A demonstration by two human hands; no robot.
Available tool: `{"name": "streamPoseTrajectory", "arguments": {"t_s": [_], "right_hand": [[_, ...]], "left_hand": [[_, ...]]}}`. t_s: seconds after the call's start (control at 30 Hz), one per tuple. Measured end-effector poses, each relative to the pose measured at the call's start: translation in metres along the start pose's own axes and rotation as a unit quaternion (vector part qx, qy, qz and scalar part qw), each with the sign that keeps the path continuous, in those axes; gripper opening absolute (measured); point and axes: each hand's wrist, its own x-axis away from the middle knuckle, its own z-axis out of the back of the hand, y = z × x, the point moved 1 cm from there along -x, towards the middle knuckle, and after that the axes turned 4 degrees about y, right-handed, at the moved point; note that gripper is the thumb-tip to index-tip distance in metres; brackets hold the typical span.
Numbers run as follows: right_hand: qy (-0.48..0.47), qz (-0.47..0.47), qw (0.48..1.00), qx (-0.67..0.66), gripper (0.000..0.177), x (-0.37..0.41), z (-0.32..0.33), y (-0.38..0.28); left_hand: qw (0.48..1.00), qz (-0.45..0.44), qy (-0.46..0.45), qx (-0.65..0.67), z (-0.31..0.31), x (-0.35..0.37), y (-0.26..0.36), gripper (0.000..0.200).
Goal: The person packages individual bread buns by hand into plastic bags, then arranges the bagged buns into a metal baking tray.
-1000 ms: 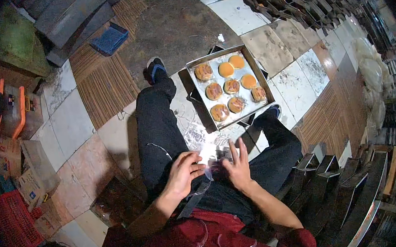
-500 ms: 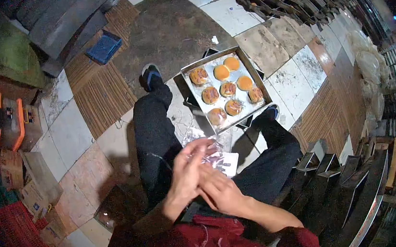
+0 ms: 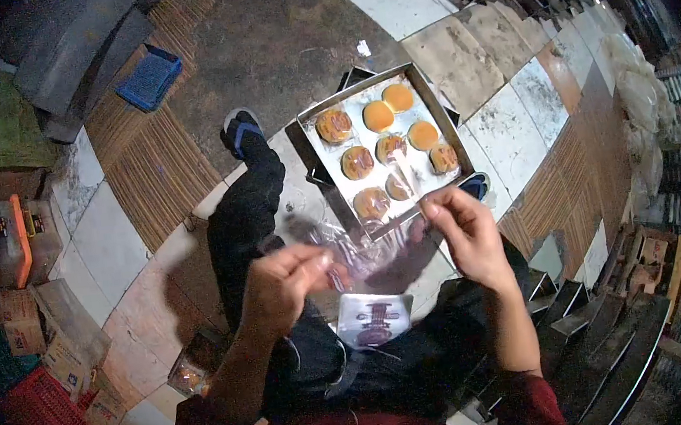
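My left hand (image 3: 286,284) is above my lap, its fingers pinched at the edge of a clear plastic bag (image 3: 353,248). Over the tray's near right corner, my right hand (image 3: 469,232) has thumb and forefinger pressed together; a thin pale strip shows at the fingertips, too blurred to name. Between and below both hands lies a white printed packet (image 3: 375,318). Beyond them, a square metal tray (image 3: 437,96) holds several round buns, some plain like one bun (image 3: 378,115), others streaked and in clear wrap like another bun (image 3: 334,125).
A blue basket (image 3: 149,77) sits on the floor at the upper left. Orange-handled crates (image 3: 21,240) and a red crate (image 3: 49,420) stand at the left. Metal trays (image 3: 620,341) are at the lower right, and crumpled plastic (image 3: 635,90) lies at the right.
My hands were together over the packet; now they are apart, the right one moved right and up, the left one left. More of the packet shows. The whole view has shifted slightly.
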Motion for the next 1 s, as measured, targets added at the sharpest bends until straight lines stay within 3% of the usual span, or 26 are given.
{"name": "streamPoseTrajectory", "arguments": {"t_s": [0.03, 0.07, 0.1, 0.13, 0.2, 0.23, 0.27, 0.33, 0.37, 0.4, 0.47, 0.53, 0.57, 0.67, 0.7, 0.73, 0.77, 0.8, 0.83, 0.87, 0.9, 0.93, 1.0], "right_hand": [[0.08, 0.028, 0.99, 0.112, 0.013, -0.012, 0.004, -0.002], [0.155, 0.057, 0.96, 0.224, 0.011, -0.025, 0.007, -0.003], [0.191, 0.175, 0.93, 0.26, 0.007, -0.035, 0.002, 0.0], [0.085, 0.214, 0.949, 0.215, 0.005, -0.046, 0.001, 0.005], [0.046, 0.243, 0.949, 0.195, 0.008, -0.087, 0.005, 0.023], [0.146, 0.129, 0.979, 0.068, 0.014, -0.122, 0.013, 0.041], [0.24, 0.008, 0.969, -0.06, 0.02, -0.164, 0.024, 0.068], [0.269, -0.075, 0.94, -0.195, 0.034, -0.247, 0.044, 0.163], [0.259, -0.12, 0.952, -0.108, 0.038, -0.284, 0.056, 0.231], [0.243, -0.163, 0.956, -0.022, 0.043, -0.309, 0.064, 0.288], [0.219, -0.197, 0.908, 0.3, 0.053, -0.336, 0.067, 0.333], [0.24, -0.193, 0.931, 0.196, 0.065, -0.347, 0.068, 0.372], [0.22, -0.254, 0.92, 0.2, 0.07, -0.36, 0.072, 0.385], [0.23, -0.308, 0.909, 0.161, 0.073, -0.377, 0.078, 0.46], [0.249, -0.273, 0.876, 0.311, 0.076, -0.357, 0.05, 0.372], [0.327, -0.238, 0.781, 0.476, 0.072, -0.348, 0.027, 0.344], [0.33, -0.234, 0.783, 0.473, 0.072, -0.348, 0.03, 0.355], [0.278, -0.249, 0.884, 0.282, 0.066, -0.348, 0.032, 0.387], [0.209, -0.251, 0.942, 0.08, 0.06, -0.347, 0.036, 0.419], [0.129, -0.24, 0.954, -0.124, 0.054, -0.346, 0.037, 0.426], [0.117, -0.215, 0.944, -0.22, 0.051, -0.334, 0.031, 0.394], [0.123, -0.171, 0.938, -0.276, 0.048, -0.317, 0.024, 0.355], [0.093, -0.089, 0.923, -0.363, 0.042, -0.283, 0.025, 0.279]], "left_hand": [[0.993, -0.03, 0.083, -0.076, 0.001, -0.015, 0.006, 0.015], [0.993, -0.019, 0.085, -0.077, 0.004, -0.032, 0.006, 0.015], [0.969, -0.086, 0.151, -0.175, 0.008, -0.047, 0.005, 0.017], [0.926, -0.152, 0.212, -0.272, 0.012, -0.063, 0.005, 0.02], [0.933, -0.16, 0.243, -0.211, 0.017, -0.095, 0.003, 0.025], [0.935, -0.163, 0.256, -0.182, 0.019, -0.107, 0.005, 0.027], [0.936, -0.166, 0.27, -0.153, 0.021, -0.119, 0.006, 0.03], [0.943, 0.002, 0.327, -0.062, 0.021, -0.124, 0.016, 0.038], [0.942, 0.011, 0.329, -0.069, 0.026, -0.127, 0.013, 0.038], [0.933, -0.033, 0.313, -0.175, 0.032, -0.128, 0.011, 0.04], [0.909, -0.078, 0.293, -0.287, 0.039, -0.133, 0.011, 0.042], [0.854, -0.088, 0.3, -0.416, 0.041, -0.134, 0.015, 0.045], [0.831, -0.091, 0.302, -0.458, 0.041, -0.136, 0.018, 0.045], [0.897, -0.012, 0.305, -0.319, 0.04, -0.141, 0.02, 0.047], [0.915, -0.024, 0.321, -0.243, 0.042, -0.143, 0.013, 0.049], [0.921, -0.034, 0.329, -0.204, 0.041, -0.143, 0.014, 0.049], [0.926, -0.045, 0.336, -0.165, 0.04, -0.143, 0.014, 0.05], [0.922, -0.041, 0.305, -0.234, 0.036, -0.144, 0.019, 0.051], [0.918, -0.04, 0.29, -0.268, 0.034, -0.143, 0.019, 0.051], [0.912, -0.042, 0.274, -0.301, 0.032, -0.141, 0.02, 0.051], [0.946, -0.029, 0.265, -0.187, 0.034, -0.141, 0.009, 0.05], [0.966, -0.017, 0.25, -0.07, 0.035, -0.141, 0.002, 0.049], [0.962, -0.04, 0.234, -0.134, 0.032, -0.139, 0.006, 0.043]]}}
